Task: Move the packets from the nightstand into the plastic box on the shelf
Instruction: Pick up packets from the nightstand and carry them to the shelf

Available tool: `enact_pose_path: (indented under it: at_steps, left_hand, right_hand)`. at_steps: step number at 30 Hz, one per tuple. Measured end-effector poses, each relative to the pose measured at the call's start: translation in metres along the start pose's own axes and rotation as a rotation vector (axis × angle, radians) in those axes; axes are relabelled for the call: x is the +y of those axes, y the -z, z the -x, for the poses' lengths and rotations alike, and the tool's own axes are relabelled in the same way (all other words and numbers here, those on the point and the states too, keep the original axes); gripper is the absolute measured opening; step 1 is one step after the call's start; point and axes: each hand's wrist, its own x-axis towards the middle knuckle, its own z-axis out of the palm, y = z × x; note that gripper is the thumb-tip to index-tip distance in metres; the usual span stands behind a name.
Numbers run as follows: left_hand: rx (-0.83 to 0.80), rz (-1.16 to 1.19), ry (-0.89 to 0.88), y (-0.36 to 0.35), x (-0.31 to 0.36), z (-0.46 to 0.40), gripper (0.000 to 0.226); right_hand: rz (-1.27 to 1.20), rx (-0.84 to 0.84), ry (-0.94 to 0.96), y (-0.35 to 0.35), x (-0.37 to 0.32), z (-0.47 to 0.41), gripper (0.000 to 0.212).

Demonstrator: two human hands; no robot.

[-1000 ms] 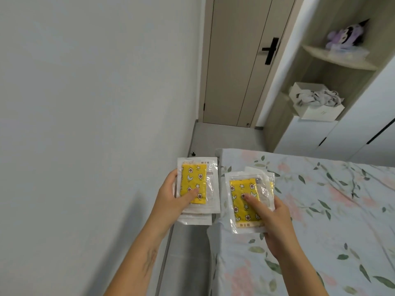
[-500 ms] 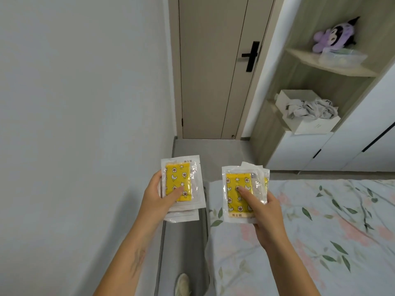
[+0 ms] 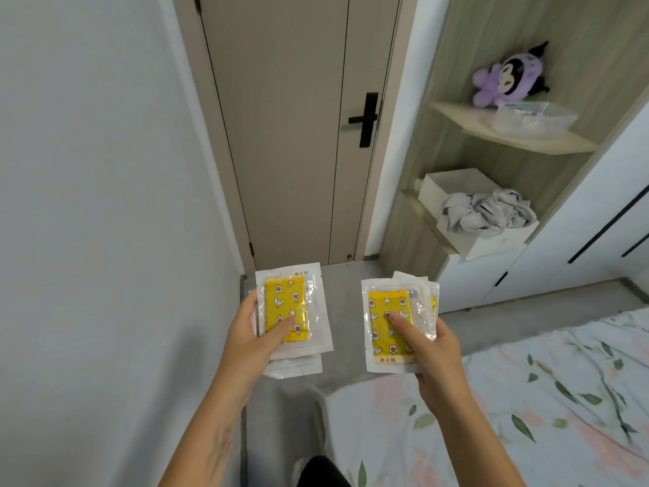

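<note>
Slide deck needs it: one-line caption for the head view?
Left hand and right hand each hold packets, plastic box waiting on shelf.

Two stacks of packets, both held up in front of the person, flat faces toward the camera. Left stack (image 3: 291,311): clear plastic sleeves w/ white edges, top one shows a yellow insert w/ star and moon print; at least two more packets peek out below it, offset downward. Right stack (image 3: 397,321): same kind, top yellow insert w/ a label strip at its bottom edge; more packets fan out behind, upper right. The stacks are apart, not touching. Plastic box (image 3: 533,119): clear, on the upper shelf (image 3: 519,142), contents unclear.
</note>
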Motion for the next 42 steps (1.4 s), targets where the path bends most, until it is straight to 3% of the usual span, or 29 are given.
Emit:
enact_pose_path:
  at_steps: [7, 14, 25, 33, 39, 42]
  left_hand:
    - [-0.129, -0.035, -0.045, -0.049, 0.040, -0.203, 0.037]
    - [-0.191, -0.053, -0.013, -0.076, 0.080, -0.355, 0.034]
    - [-0.534, -0.085, -0.028, -0.169, 0.096, -0.564, 0.037]
    - [-0.819, -0.134, -0.013, -0.297, 0.114, -0.664, 0.040]
    - [-1.030, -0.102, -0.032, -0.424, 0.120, -0.685, 0.039]
    - [-1.084, -0.062, -0.054, -0.495, 0.126, -0.684, 0.040]
  right_hand:
    - [-0.043, 0.052, 0.074, -0.054, -0.045, -0.186, 0.022]
    - [-0.060, 0.131, 0.060, -0.100, -0.082, -0.309, 0.023]
    - [-0.157, 0.379, 0.119, -0.127, -0.109, -0.471, 0.020]
    - [-0.193, 0.616, 0.169, -0.087, -0.151, -0.546, 0.034]
    - [-0.185, 0.771, 0.220, -0.015, -0.195, -0.587, 0.046]
    - [-0.194, 0.802, 0.277, 0.028, -0.224, -0.608, 0.043]
